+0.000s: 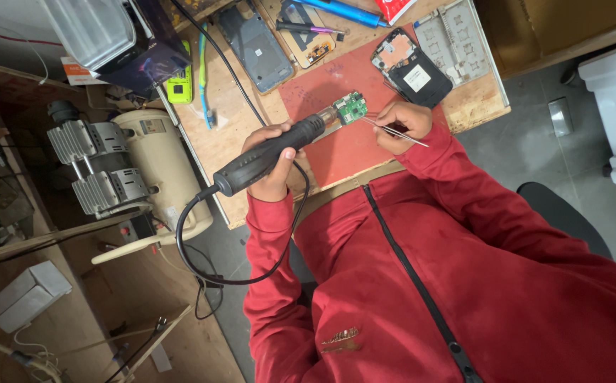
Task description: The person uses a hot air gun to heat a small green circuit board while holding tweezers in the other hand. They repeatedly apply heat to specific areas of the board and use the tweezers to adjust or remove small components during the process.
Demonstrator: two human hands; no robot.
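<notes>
My left hand (271, 159) grips a black hot-air tool (269, 152) with a metal nozzle; its tip points at a small green circuit board (351, 107) lying on a red mat (336, 128). My right hand (402, 122) pinches thin metal tweezers (393, 131) just right of the board, their tips near its edge. A black cable (201, 234) runs from the tool's rear down off the bench.
On the wooden bench (230, 128) lie an opened phone body (411, 67), a grey phone back (258, 46), a blue-handled tool (343, 10), a grey parts tray (457, 39) and a green gadget (179, 89). A cream compressor (145, 152) stands to the left.
</notes>
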